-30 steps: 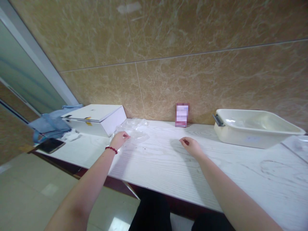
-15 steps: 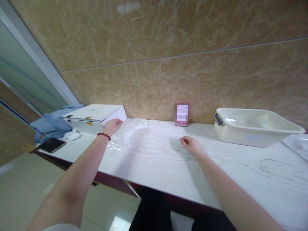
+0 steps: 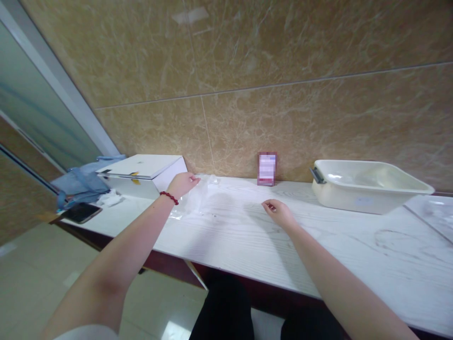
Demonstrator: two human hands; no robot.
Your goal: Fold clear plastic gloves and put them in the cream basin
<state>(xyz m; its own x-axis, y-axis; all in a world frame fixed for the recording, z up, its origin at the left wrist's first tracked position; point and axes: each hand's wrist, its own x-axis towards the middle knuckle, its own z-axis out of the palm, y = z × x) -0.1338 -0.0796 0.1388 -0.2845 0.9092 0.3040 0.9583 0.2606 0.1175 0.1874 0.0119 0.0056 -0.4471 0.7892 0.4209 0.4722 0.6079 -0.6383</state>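
Note:
My left hand [image 3: 183, 183], with a red bead bracelet at the wrist, is raised a little above the white table [image 3: 269, 245] and pinches a clear plastic bag [image 3: 197, 200] that hangs from its fingers down to the tabletop. It is just right of a white flat box [image 3: 143, 172]. My right hand [image 3: 279, 213] rests on the table near the middle, fingers curled in a loose pinch around something small and dark I cannot make out.
A cream plastic basin [image 3: 368, 186] with a dark handle stands at the back right. A small pink card [image 3: 267, 168] leans on the marble wall. At the left end lie a blue cloth [image 3: 83, 182], a phone [image 3: 81, 213] and crumpled white tissue [image 3: 110, 199].
My left hand lifted off the table with the plastic bag, swung left to the box corner, then came back slightly right and higher. The right hand stayed put.

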